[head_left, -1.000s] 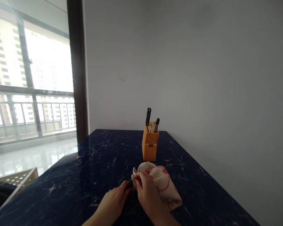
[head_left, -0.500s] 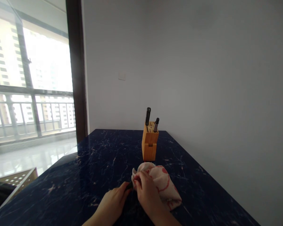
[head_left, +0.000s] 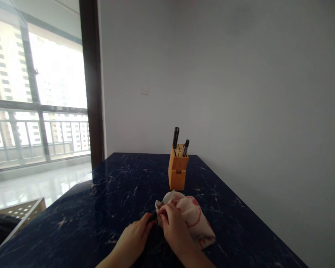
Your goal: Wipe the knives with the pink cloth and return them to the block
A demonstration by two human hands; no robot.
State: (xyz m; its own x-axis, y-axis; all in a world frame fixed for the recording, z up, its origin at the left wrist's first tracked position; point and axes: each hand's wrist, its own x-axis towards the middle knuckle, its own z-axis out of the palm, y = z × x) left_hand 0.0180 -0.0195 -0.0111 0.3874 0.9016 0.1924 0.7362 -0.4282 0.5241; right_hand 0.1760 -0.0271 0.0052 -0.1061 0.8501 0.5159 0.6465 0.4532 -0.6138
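Note:
My left hand [head_left: 134, 238] grips the dark handle of a knife [head_left: 156, 214] low over the dark blue marble table [head_left: 106, 197]. The blade runs up into a white cloth with a red pattern [head_left: 194, 219], and its tip shows at the cloth's top edge. My right hand [head_left: 174, 229] is closed on the cloth, pinching it round the blade. Behind them stands a wooden knife block [head_left: 178, 169] with two black handles sticking out of its top.
A grey wall runs along the table's right side and behind the block. On the left is a large window with a dark frame [head_left: 92, 85]. A wooden slatted box [head_left: 22, 212] sits low at the left beyond the table edge.
The knife has slid a little further up through the cloth, so its tip now shows at the cloth's top. Both hands stay in place.

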